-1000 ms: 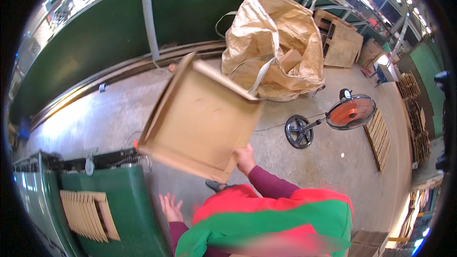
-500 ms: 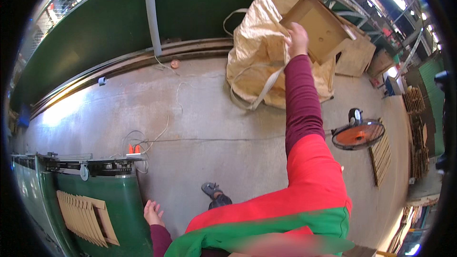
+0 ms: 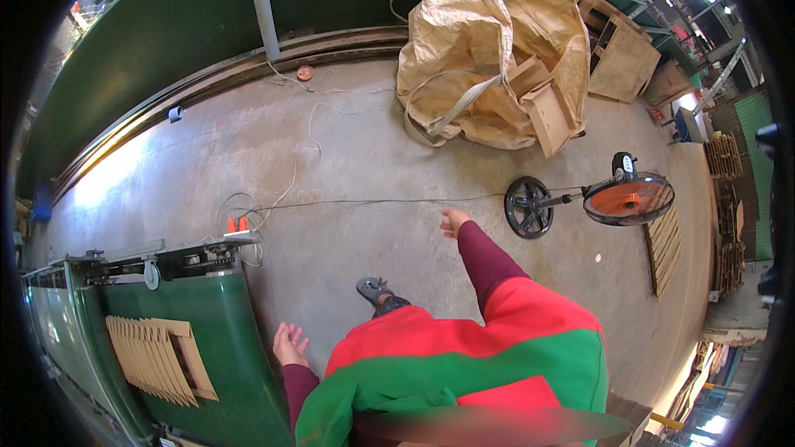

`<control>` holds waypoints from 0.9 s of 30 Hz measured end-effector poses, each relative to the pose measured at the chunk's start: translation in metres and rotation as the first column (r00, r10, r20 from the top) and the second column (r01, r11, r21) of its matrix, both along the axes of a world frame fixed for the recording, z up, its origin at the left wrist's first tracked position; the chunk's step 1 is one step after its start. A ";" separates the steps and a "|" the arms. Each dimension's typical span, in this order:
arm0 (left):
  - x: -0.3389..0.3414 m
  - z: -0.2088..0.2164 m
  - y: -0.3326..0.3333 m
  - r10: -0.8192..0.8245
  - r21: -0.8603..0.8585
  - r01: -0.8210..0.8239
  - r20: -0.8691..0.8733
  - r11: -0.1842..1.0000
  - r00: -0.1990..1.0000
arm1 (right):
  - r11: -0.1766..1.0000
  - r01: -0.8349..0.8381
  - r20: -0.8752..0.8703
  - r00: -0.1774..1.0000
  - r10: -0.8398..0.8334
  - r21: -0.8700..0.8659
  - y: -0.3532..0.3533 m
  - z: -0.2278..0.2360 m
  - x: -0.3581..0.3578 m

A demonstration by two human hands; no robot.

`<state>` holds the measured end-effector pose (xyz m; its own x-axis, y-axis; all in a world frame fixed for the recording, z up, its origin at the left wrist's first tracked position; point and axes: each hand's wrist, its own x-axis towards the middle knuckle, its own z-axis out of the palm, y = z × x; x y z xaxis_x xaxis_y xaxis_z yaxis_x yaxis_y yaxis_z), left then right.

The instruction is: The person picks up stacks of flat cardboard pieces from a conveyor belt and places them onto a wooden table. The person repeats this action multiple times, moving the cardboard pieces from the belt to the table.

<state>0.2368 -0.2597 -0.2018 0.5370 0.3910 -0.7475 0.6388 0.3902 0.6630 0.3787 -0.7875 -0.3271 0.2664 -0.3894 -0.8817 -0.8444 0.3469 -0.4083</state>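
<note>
My right hand [image 3: 453,222] is over the concrete floor at mid-view, holding nothing, its fingers loosely bent and slightly apart. My left hand [image 3: 290,343] hangs beside the green conveyor belt [image 3: 244,348], empty, with its fingers spread. On that belt lies a row of overlapping flat brown cardboard pieces [image 3: 153,360]. Beyond my right hand stands a large tan woven sack [image 3: 455,33] with strap handles, its mouth gaping. A folded brown cardboard piece [image 3: 548,116] rests at the sack's near right side, partly over its edge.
A black floor fan with an orange centre [image 3: 629,199] stands to the right on a round base [image 3: 528,207]. A cable [image 3: 373,201] crosses the floor from an orange-and-white power strip [image 3: 238,228]. Wooden boards [image 3: 625,58] lean behind the sack.
My right hand has let go of the cardboard and drawn back from the sack toward me. The cardboard has dropped into the sack's mouth. My left hand stays by the belt.
</note>
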 end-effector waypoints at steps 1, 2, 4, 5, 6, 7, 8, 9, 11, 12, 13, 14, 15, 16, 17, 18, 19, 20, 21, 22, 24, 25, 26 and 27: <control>-0.006 -0.001 0.002 0.012 -0.007 -0.012 -0.006 1.000 1.000 | 1.000 -0.005 0.036 0.999 0.005 -0.005 -0.006 -0.001 0.000; -0.009 -0.003 0.003 0.023 -0.009 -0.023 -0.011 1.000 1.000 | 0.999 0.023 0.038 0.999 -0.022 -0.048 -0.012 0.000 0.006; -0.019 -0.006 0.007 0.048 -0.026 -0.049 -0.023 0.998 0.999 | 0.999 0.021 0.138 0.990 -0.013 -0.050 -0.019 0.005 0.018; -0.023 -0.007 0.008 0.065 -0.040 -0.066 -0.028 0.997 0.997 | 0.999 -0.005 0.193 0.981 0.012 -0.036 -0.020 0.008 0.025; -0.027 -0.009 0.010 0.090 -0.058 -0.092 -0.040 0.994 0.995 | 0.997 0.003 0.230 0.973 0.014 -0.076 -0.019 0.010 0.031; -0.031 -0.010 0.012 0.122 -0.088 -0.126 -0.039 0.988 0.992 | 0.999 -0.003 0.250 0.968 0.016 -0.053 -0.016 0.011 0.034; -0.035 -0.011 0.014 0.168 -0.121 -0.173 -0.048 0.978 0.985 | 0.999 -0.005 0.264 0.964 0.018 -0.047 -0.011 0.011 0.037; -0.040 -0.012 0.015 0.248 -0.134 -0.255 -0.064 0.958 0.967 | 0.999 -0.045 0.307 0.950 0.051 -0.025 -0.004 0.010 0.041; -0.051 -0.017 0.020 0.390 -0.233 -0.395 -0.069 0.889 0.918 | 0.991 -0.127 0.280 0.950 0.136 -0.051 0.015 0.005 0.040; -0.060 -0.019 0.024 0.482 -0.280 -0.482 -0.074 0.830 0.873 | 0.972 -0.229 0.276 0.932 0.236 -0.061 0.030 0.001 0.039; -0.071 -0.021 0.027 0.622 -0.350 -0.602 -0.067 0.717 0.780 | 0.971 -0.238 0.282 0.933 0.224 0.015 0.048 -0.002 0.034; -0.079 -0.024 0.031 0.725 -0.407 -0.683 -0.069 0.607 0.686 | 0.958 -0.286 0.193 0.939 0.285 -0.027 0.072 -0.006 0.034; -0.090 -0.026 0.033 0.790 -0.435 -0.717 -0.023 0.544 0.613 | 0.915 -0.403 0.141 0.904 0.404 -0.038 0.101 -0.009 0.033; -0.099 -0.028 0.037 0.863 -0.489 -0.755 -0.009 0.436 0.505 | 0.827 -0.562 0.158 0.816 0.555 -0.004 0.136 -0.010 0.031; -0.104 -0.031 0.041 0.913 -0.484 -0.803 -0.021 0.347 0.407 | 0.758 -0.652 0.131 0.750 0.648 -0.017 0.173 -0.008 0.027; -0.111 -0.032 0.046 0.938 -0.518 -0.803 -0.006 0.294 0.348 | 0.584 -0.811 0.219 0.564 0.796 -0.038 0.216 -0.005 0.024; -0.116 -0.036 0.050 0.964 -0.509 -0.833 -0.025 0.216 0.266 | 0.409 -0.909 0.285 0.370 0.884 -0.087 0.260 0.001 0.015; -0.120 -0.039 0.054 0.979 -0.502 -0.851 -0.040 0.154 0.200 | 0.242 -0.961 0.346 0.185 0.920 -0.132 0.306 0.011 0.005; -0.130 -0.041 0.058 0.982 -0.508 -0.853 -0.062 0.123 0.179 | 0.049 -0.941 0.463 -0.119 0.878 -0.335 0.352 0.024 -0.007; -0.135 -0.046 0.062 0.983 -0.519 -0.849 -0.082 0.100 0.166 | -0.096 -0.853 0.480 -0.377 0.792 -0.512 0.399 0.039 -0.016; -0.147 -0.055 0.069 0.980 -0.512 -0.858 -0.140 0.050 0.141 | -0.320 -0.690 0.421 -0.677 0.604 -0.650 0.484 0.076 -0.029; -0.155 -0.061 0.072 0.979 -0.526 -0.849 -0.145 0.046 0.143 | -0.359 -0.609 0.386 -0.758 0.527 -0.707 0.522 0.094 -0.037; -0.163 -0.066 0.076 0.979 -0.541 -0.840 -0.143 0.047 0.147 | -0.346 -0.536 0.390 -0.824 0.410 -0.770 0.559 0.109 -0.046; -0.172 -0.071 0.082 0.977 -0.550 -0.834 -0.151 0.042 0.149 | -0.377 -0.454 0.316 -0.872 0.374 -0.807 0.594 0.124 -0.055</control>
